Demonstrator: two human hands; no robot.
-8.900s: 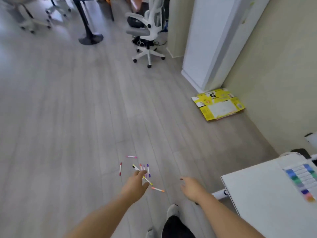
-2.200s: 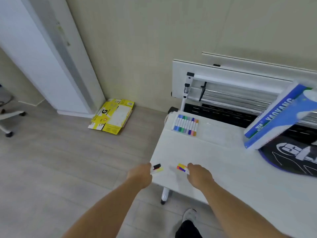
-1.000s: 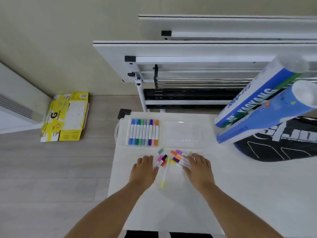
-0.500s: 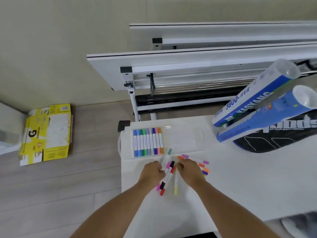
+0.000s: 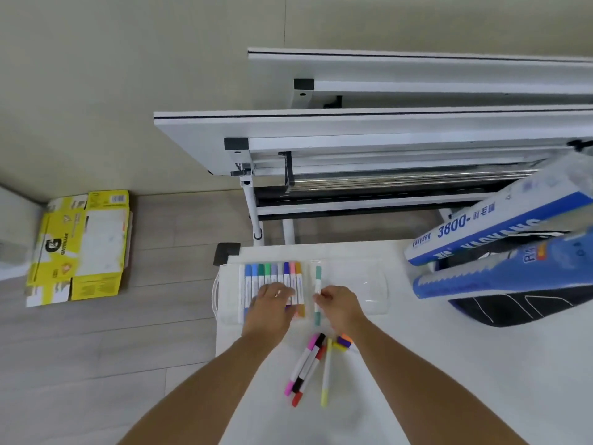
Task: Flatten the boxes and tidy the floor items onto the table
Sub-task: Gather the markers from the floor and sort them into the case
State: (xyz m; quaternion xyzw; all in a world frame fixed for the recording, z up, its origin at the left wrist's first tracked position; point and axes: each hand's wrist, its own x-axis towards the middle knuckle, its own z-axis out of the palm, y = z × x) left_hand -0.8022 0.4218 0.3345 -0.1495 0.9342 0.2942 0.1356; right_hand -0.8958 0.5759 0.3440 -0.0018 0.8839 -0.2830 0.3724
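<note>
While markers (image 5: 272, 284) fill case (image 5: 369, 284), hands hover.

A plain pale-green wall (image 5: 128, 75) runs across the back, meeting a floor (image 5: 96, 342) of grey wood-look planks. Two white folding tables (image 5: 385, 126) stand tipped on edge against the wall, their metal frames and white legs showing. Nearer, a white tabletop (image 5: 433, 364) fills the lower right under soft, even light

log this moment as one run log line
stage: filing markers into clear case | left hand: flat on marker row | right hand: placing teal marker | loose markers: on table | flattened yellow box: on floor
</note>
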